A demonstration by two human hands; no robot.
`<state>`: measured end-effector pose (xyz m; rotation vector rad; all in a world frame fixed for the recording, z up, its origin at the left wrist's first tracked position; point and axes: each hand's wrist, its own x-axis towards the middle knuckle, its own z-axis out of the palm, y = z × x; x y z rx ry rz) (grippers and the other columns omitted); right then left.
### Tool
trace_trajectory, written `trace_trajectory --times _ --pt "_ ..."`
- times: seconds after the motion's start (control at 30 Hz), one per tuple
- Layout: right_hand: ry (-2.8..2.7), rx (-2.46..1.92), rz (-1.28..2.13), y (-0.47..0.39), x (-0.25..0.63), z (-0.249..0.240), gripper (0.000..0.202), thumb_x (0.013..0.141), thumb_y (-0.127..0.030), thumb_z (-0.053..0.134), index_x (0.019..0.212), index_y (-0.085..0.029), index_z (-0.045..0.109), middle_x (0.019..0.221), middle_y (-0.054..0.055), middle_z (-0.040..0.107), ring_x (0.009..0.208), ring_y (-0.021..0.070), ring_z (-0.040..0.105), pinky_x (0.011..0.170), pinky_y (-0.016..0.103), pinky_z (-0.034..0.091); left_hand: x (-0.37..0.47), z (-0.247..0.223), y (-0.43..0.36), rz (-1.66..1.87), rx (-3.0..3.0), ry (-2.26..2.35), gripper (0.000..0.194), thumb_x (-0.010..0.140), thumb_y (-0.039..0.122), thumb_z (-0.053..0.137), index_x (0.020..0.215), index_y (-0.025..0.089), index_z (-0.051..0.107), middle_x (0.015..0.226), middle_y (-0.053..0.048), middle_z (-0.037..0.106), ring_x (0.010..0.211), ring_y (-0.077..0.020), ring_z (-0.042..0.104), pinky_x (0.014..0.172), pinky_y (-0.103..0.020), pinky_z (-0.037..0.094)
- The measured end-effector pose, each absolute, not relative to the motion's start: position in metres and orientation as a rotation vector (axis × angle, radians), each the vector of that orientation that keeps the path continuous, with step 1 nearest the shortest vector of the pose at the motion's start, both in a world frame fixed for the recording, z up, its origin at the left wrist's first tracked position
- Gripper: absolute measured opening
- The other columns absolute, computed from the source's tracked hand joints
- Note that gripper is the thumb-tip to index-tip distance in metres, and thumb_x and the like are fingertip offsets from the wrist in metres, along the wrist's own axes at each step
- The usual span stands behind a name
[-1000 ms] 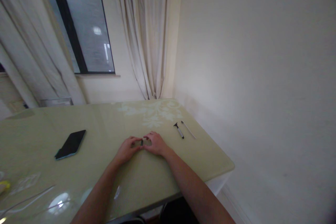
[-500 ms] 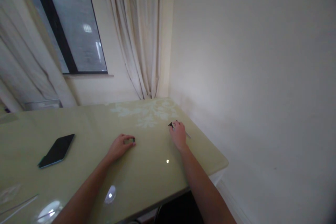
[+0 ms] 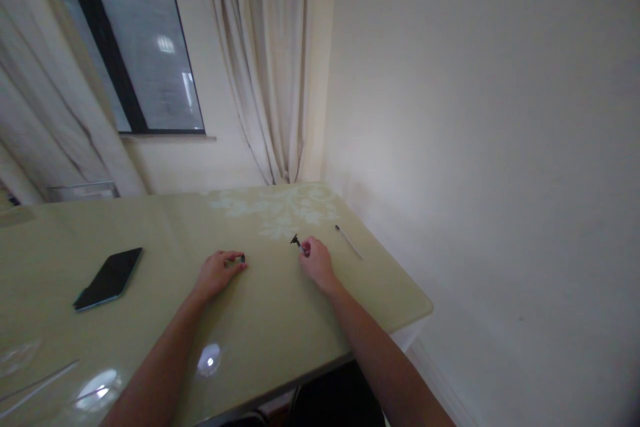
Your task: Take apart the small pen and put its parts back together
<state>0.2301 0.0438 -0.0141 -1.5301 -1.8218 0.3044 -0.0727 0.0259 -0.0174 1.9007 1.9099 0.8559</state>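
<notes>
My left hand [image 3: 218, 273] is over the table left of centre, thumb and fingers pinched on a small dark piece [image 3: 243, 259], perhaps a cap. To the right, my right hand [image 3: 317, 263] is closed around the handle of a razor [image 3: 296, 241]. The razor's black T-shaped head points up and left, past my fingertips; most of its handle is hidden in the hand. Beyond that hand lies a thin toothbrush [image 3: 350, 242] with a pale handle and a dark head, touched by neither hand.
A dark tablet-like slab [image 3: 110, 277] rests on the glossy table [image 3: 273, 327] at left. Thin pale sticks [image 3: 43, 383] and clear plastic [image 3: 19, 357] lie at lower left. A wall [image 3: 480, 180] borders the right; curtains [image 3: 260, 67] hang behind.
My right hand has moved left with the razor, away from the toothbrush, which now shows in full. My left hand has shifted slightly left, keeping the small dark piece.
</notes>
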Motion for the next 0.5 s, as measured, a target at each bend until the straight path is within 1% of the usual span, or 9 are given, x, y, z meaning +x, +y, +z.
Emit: trace_trajectory --times 0.1,0.2,0.4,0.5 --pt "-1.922 -1.43 0.393 0.039 0.183 -0.012 0.021 0.078 -0.008 0.06 0.094 -0.021 0.062 0.092 0.005 0.068 0.083 0.0184 0.062 0.075 0.027 0.045 -0.078 -0.017 0.026 0.813 1.836 1.906 0.05 0.071 0.052 0.068 0.108 0.022 0.08 0.088 -0.008 0.074 0.084 -0.0279 0.07 0.074 -0.034 0.052" --pt "-1.955 -1.438 0.425 0.038 0.145 -0.009 0.02 0.079 -0.009 0.06 0.096 -0.02 0.061 0.096 0.007 0.066 0.086 0.0197 0.061 0.078 0.029 0.045 -0.079 -0.014 0.021 0.794 1.841 1.894 0.053 0.071 0.055 0.066 0.11 0.021 0.079 0.081 -0.006 0.073 0.079 -0.027 0.069 0.068 -0.032 0.05" --pt "-1.91 -1.492 0.473 0.033 0.108 -0.013 0.023 0.08 -0.01 0.063 0.101 -0.019 0.062 0.1 0.009 0.063 0.088 0.0205 0.06 0.08 0.03 0.045 -0.076 -0.004 0.012 0.835 1.871 1.859 0.057 0.071 0.058 0.063 0.108 0.017 0.078 0.075 -0.005 0.072 0.071 -0.026 0.067 0.067 -0.032 0.048" --pt "-1.887 -1.468 0.528 0.033 0.111 -0.017 0.021 0.082 -0.015 0.066 0.103 -0.019 0.064 0.1 0.008 0.063 0.086 0.0192 0.06 0.079 0.029 0.045 -0.079 -0.003 0.013 0.819 1.849 1.847 0.058 0.07 0.057 0.064 0.108 0.016 0.077 0.075 -0.006 0.072 0.071 -0.0264 0.067 0.066 -0.033 0.048"
